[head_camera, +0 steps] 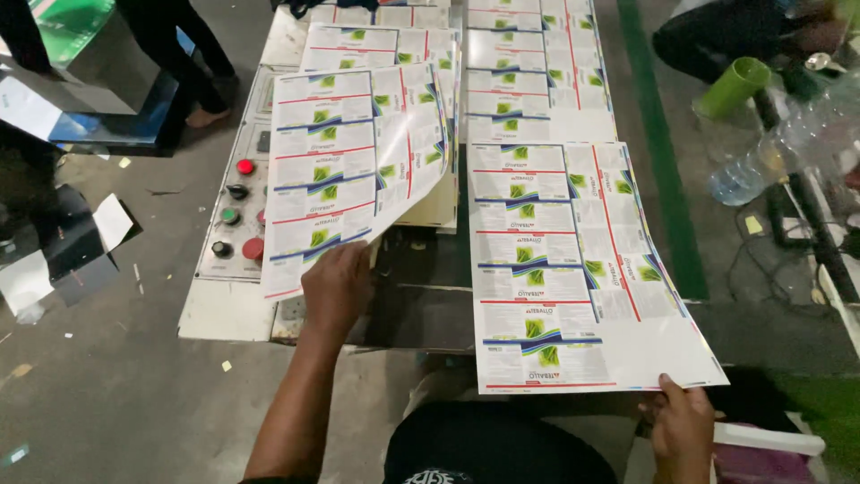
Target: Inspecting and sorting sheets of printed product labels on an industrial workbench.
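Holding two glossy white printed sheets with rows of green-and-blue label panels, I see only part of my grip: my left hand (336,287) pinches the lower edge of the left sheet (354,161), fingers hidden beneath it, lifting it so it curls above the grey metal control panel with red, green and black buttons (235,215). My right hand (683,426) pinches the near corner of the right sheet (573,269), which lies flat to the right of that panel. More sheets beyond the panel run out of view
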